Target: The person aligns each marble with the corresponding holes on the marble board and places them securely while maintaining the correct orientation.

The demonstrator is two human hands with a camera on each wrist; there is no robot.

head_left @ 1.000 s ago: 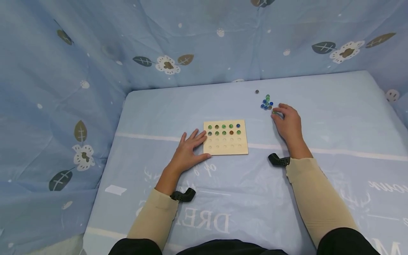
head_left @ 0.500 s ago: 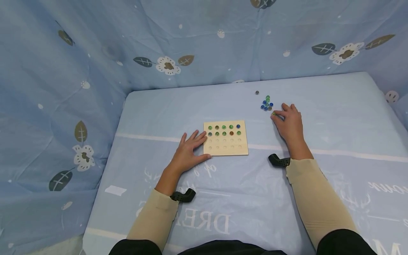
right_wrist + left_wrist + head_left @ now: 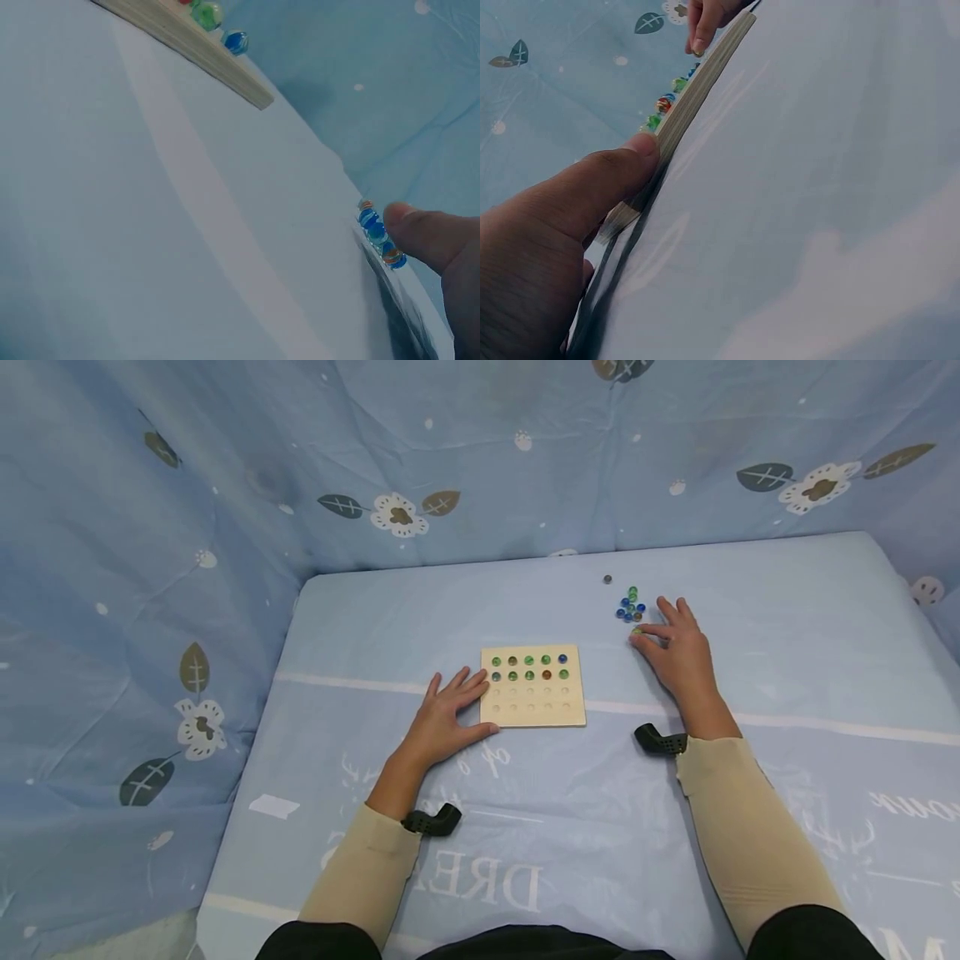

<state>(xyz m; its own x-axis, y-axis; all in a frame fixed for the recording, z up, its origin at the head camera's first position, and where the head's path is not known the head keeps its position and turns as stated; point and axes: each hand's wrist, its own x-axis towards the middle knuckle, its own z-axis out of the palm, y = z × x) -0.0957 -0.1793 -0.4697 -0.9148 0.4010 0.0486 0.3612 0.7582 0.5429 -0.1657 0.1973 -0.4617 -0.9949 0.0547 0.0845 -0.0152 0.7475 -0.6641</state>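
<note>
A flat wooden board (image 3: 532,717) lies on the cloth-covered table, with glass marbles (image 3: 529,676) in its two far rows of hollows and bare hollows in the two near rows. Fingers spread, my left hand (image 3: 438,727) rests at the board's left side; its thumb touches the near edge, as the left wrist view also shows. My right hand (image 3: 684,664) pinches a yellow-green marble (image 3: 637,630) between thumb and index finger, its other fingers extended. Just beyond it sits a cluster of blue, green and brownish marbles (image 3: 628,613), partly behind the thumb in the right wrist view.
A single dark marble (image 3: 607,579) lies apart, close to the table's back edge. Blue patterned fabric (image 3: 510,485) hangs behind and to the left of the table. A white patch (image 3: 273,806) lies on the cloth at left.
My right hand has drawn the pinched marble slightly left and toward me, away from the cluster. The left hand and the board stay where they were.
</note>
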